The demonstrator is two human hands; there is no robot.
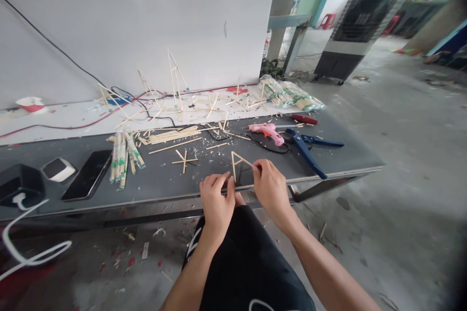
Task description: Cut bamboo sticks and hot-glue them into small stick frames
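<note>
**Two hands holding a small A-shaped frame of pale wooden sticks (233, 166) at the tabletop's near edge**

The fingers of the right hand (270, 185) are closing in a pinch on the end of the frame's slanting stick. The fingers of the left hand (218, 198), drawn close together, are gripping the lower end of its other long stick; the hand itself is partly hiding the contact. The frame is standing just above the near edge of the dark grey tabletop (346, 143), its peak pointing toward the far edge.

Left of the frame, a flat star of crossed pale sticks (185, 161) is lying near that edge. Beyond it, a pile of loose pale wooden sticks (175, 135) is spreading out. Further left, green-and-clear plastic-wrapped stick bundles (118, 158) are resting beside a black smartphone (89, 175).

Toward the near right corner, a pair of blue-handled cutters (306, 150) is lying splayed, one handle reaching almost to the near edge. A pink glue gun with an orange trigger (268, 131) is lying just left of them, and a red-handled tool (304, 119) is resting farther back.

Along the far edge, several thin stick structures (177, 80) are standing before a large white panel (146, 29), and clear bags of sticks (288, 95) are sitting at the far right corner.
</note>
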